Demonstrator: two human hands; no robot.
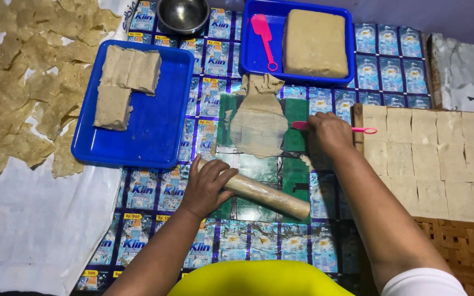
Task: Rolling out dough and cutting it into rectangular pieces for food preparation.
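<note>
- Where the view begins at the far left, thin tan dough pieces (23,82) lie spread out in a loose layer on a white sheet (28,230).
- Just right of them a blue tray (154,131) holds three pale dough blocks (124,82), two side by side at its top and one below them on the left.
- Above that tray's right corner stands a small steel bowl (183,13).
- The left hand (207,186) lies palm down over the left end of a wooden rolling pin (261,194), fingers curled loosely across it; the pin lies at a slant on the green board (264,170).
- On that board, above the pin, lies a flattened dough sheet (259,118), ragged at its edges and bunched at the top.
- Farther back a second blue tray (253,49) carries a pink spatula (264,35) and a big square dough slab (315,41).
- The right hand (329,134) is closed around a pink scraper (357,130), whose blade end meets the dough sheet's right edge while its looped handle pokes out to the right.
- At the far right, cut dough squares (429,153) lie edge to edge in rows on a wooden board (357,115), which rests on a woven mat (467,246).
</note>
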